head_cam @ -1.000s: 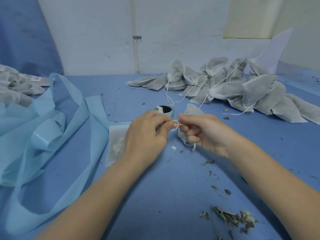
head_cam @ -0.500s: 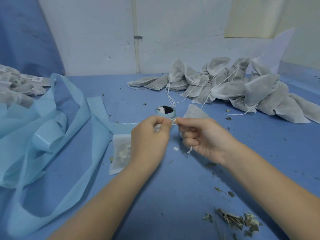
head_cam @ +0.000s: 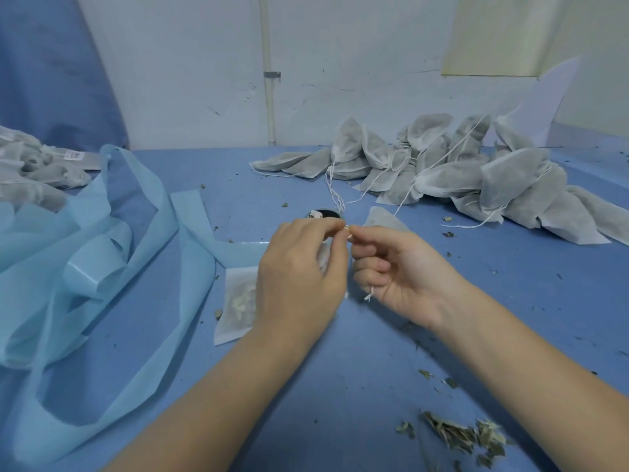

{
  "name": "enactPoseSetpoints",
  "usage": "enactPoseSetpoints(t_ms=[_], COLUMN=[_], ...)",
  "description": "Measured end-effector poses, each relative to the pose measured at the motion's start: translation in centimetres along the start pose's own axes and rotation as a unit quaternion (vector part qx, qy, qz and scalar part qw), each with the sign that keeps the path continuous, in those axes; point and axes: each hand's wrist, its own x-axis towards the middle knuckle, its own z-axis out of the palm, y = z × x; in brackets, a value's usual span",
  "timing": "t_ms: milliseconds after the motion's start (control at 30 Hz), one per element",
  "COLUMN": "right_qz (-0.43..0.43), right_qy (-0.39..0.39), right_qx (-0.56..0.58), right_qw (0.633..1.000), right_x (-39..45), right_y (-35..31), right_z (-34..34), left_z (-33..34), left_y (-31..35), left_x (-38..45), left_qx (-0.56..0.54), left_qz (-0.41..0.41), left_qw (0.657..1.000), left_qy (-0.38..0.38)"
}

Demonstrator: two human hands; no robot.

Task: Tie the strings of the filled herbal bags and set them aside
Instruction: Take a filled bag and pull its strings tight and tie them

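Herbal bag [head_cam: 383,218] mid-table, mostly hidden behind both hands; its string [head_cam: 346,228] pinched between left hand [head_cam: 299,277] and right hand [head_cam: 401,270] fingertips. Bare blue table [head_cam: 340,386] nearer; tied bags [head_cam: 476,175] piled far right; light-blue strips [head_cam: 102,267] crowding left edge.

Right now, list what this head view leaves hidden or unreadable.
1. Knot in the white string: too small, pinched between the left hand and right hand.
2. Bag being tied: mostly behind both hands.
3. Small round container: lower part hidden by the left hand.
4. Label on the left pile: print too small.
5. Flat sachet: right edge under the left wrist.
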Motion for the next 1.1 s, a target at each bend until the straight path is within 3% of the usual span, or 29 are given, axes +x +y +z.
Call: enactPoseSetpoints(t_ms=[100, 233, 300, 433, 533, 600, 833, 1100], right_qz=[-0.027, -0.119, -0.143, -0.188, -0.249, -0.259, -0.297, -0.321], right_qy=[0.025, 0.066, 0.064, 0.056, 0.067, 0.057, 0.078, 0.081], right_qx=[-0.032, -0.151, -0.195, -0.234, -0.275, -0.256, -0.3, -0.31], right_qw=[0.999, 0.979, 0.968, 0.952, 0.926, 0.93, 0.903, 0.891], right_x=[0.1, -0.1, -0.3, -0.3, -0.2, 0.0, -0.1, 0.3], right_y=[0.1, 0.4, 0.4, 0.7, 1.6, 2.1, 2.2, 1.6], right_z=[-0.1, 0.0, -0.1, -0.3, 0.4, 0.8, 1.0, 0.9], left_z=[-0.1, 0.0, 0.0, 0.1, 0.5, 0.5, -0.1, -1.4], left_y=[-0.2, -1.1, -1.2, -0.4, -0.4, -0.2, 0.4, -0.2], left_x=[0.3, 0.4, 0.6, 0.8, 0.9, 1.1, 1.7, 3.4], left_qx=[0.017, 0.121, 0.122, 0.055, -0.004, -0.032, -0.055, -0.19], left_qz=[0.006, 0.098, 0.105, -0.042, -0.144, -0.187, -0.246, -0.337], left_qw=[1.0, 0.988, 0.987, 0.996, 0.985, 0.976, 0.961, 0.92], left_qy=[0.008, 0.014, 0.007, -0.063, -0.095, -0.111, -0.118, -0.064])
